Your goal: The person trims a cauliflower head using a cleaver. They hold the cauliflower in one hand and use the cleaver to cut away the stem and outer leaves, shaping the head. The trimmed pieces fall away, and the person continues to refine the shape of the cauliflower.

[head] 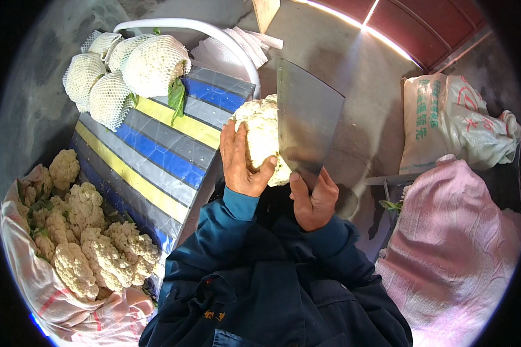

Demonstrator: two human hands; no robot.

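Before me is a cauliflower head, brightly lit, with my left hand gripping its left side, fingers spread over the curds and thumb near the bottom. My right hand holds a wide cleaver. The broad blade stands against the right side of the cauliflower and hides that part of it; the handle is covered by my hand. To the upper left, several cauliflowers in white foam nets rest on a striped surface of blue, grey and yellow, one with a green leaf hanging out.
Bare cauliflowers fill an open woven sack at the lower left. A white curved bar arches behind the striped surface, near more foam nets. At the right are a pink cloth-like cover and printed white sacks.
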